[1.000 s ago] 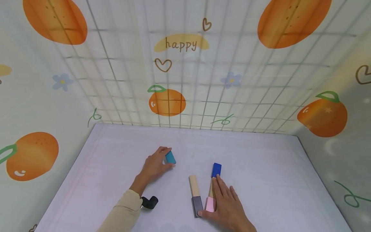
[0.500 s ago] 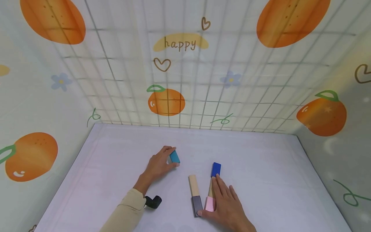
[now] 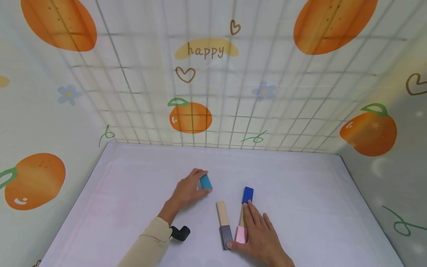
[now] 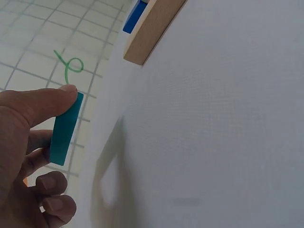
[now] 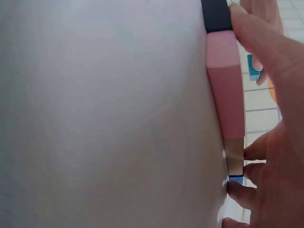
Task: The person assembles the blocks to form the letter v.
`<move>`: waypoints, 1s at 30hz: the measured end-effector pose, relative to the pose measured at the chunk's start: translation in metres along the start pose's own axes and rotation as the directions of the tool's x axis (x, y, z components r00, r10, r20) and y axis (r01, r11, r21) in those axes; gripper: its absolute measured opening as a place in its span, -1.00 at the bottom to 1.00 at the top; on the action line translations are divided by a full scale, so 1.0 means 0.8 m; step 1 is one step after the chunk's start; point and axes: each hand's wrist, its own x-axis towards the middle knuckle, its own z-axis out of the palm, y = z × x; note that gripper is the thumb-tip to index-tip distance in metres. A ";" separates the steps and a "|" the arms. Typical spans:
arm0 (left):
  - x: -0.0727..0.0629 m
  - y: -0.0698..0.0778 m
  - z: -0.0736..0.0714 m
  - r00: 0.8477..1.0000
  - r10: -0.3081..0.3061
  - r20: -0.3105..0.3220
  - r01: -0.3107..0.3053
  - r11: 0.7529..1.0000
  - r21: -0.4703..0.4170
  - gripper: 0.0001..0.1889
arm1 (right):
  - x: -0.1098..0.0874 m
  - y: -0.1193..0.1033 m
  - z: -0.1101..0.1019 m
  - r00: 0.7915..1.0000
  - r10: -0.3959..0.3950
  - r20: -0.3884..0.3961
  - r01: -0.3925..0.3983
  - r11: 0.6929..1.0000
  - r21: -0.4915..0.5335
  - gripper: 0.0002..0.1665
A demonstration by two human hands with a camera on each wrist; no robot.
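My left hand [image 3: 189, 189] pinches a teal block [image 3: 206, 182] between thumb and fingers; in the left wrist view the teal block [image 4: 66, 130] looks held off the tabletop. Two rows of blocks lie to its right. One row joins a natural wood block [image 3: 222, 214] to a dark grey block [image 3: 226, 236]. The other runs from a blue block [image 3: 248, 195] through a partly covered wood block [image 3: 242, 215] to a pink block [image 3: 241, 234]. Fairly straight fingers of my right hand [image 3: 263, 235] lie along this second row, while its thumb touches the grey block.
A white cloth covers the tabletop [image 3: 300, 193]. Patterned fabric walls with oranges enclose the back and both sides, and the back wall [image 3: 150, 111] meets the table's far edge. A black device [image 3: 180, 233] is on the left wrist.
My left hand has moved steadily right with the teal block, closer to the two rows. The right hand and the blocks beside it have stayed in place.
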 end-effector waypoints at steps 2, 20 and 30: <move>0.001 0.002 0.002 1.000 0.006 0.003 -0.006 1.000 0.001 -0.31 | 0.000 0.000 0.000 1.000 -0.007 -0.006 0.007 1.000 0.001 0.68; 0.007 0.013 0.013 0.999 0.039 0.023 -0.039 0.999 0.026 -0.31 | -0.001 0.003 0.002 0.999 -0.034 -0.029 0.034 0.999 -0.001 0.68; 0.008 0.017 0.021 0.998 0.044 0.036 -0.045 0.999 0.028 -0.32 | -0.001 0.002 0.001 0.999 -0.033 -0.026 0.033 0.999 -0.002 0.67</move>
